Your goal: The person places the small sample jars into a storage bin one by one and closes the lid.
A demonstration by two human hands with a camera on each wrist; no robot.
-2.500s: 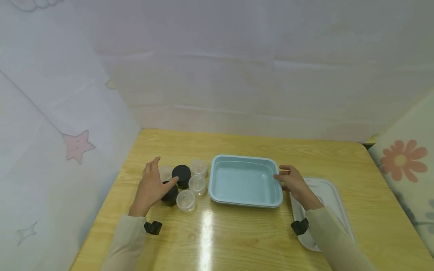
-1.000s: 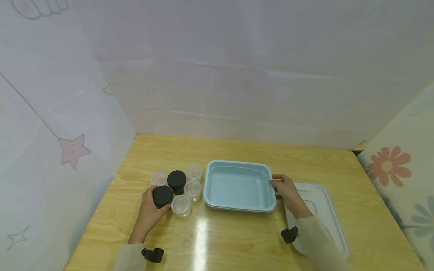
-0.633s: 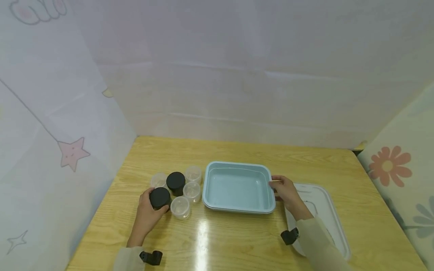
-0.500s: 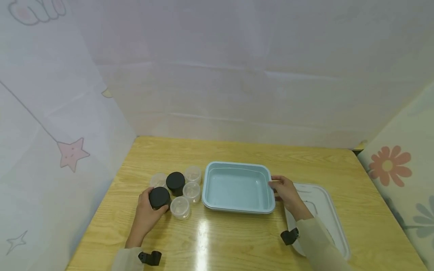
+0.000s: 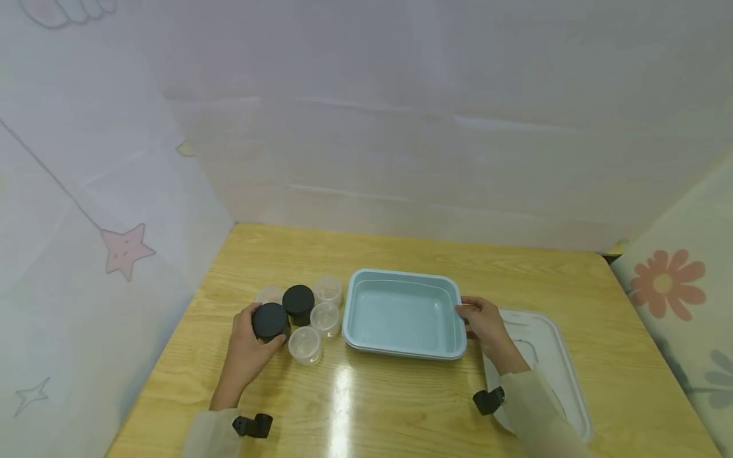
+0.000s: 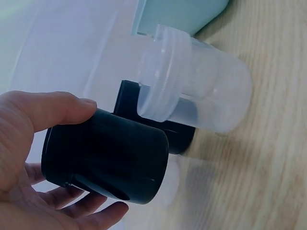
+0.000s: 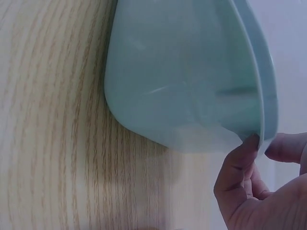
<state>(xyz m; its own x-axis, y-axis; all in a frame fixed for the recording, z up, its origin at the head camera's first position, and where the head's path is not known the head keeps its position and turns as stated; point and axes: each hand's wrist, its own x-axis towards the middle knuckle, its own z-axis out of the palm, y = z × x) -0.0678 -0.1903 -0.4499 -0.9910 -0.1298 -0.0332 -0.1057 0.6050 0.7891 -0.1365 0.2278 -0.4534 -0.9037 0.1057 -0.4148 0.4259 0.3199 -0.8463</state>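
My left hand (image 5: 246,350) grips a black lidded jar (image 5: 270,321), thumb on one side and fingers on the other. In the left wrist view this black jar (image 6: 110,155) appears raised off the table. Just beyond it stands a second black jar (image 5: 299,304). Several clear plastic jars (image 5: 305,345) cluster around the two, one partly hidden behind the held jar. On the right side, my right hand (image 5: 487,327) pinches the rim of a light blue rectangular tub (image 5: 403,315). The right wrist view shows the thumb and fingers on either side of the tub's rim (image 7: 261,96).
A white rectangular lid (image 5: 550,356) lies on the wooden table (image 5: 412,407) to the right, partly under my right forearm. White cloth hangs behind the table (image 5: 366,159) and along both sides. The double rim suggests stacked tubs, though I cannot tell.
My left hand came down from above the jars, closed around the nearer black jar and has raised it slightly. My right hand stays at the tub's right rim. The view shifted a little.
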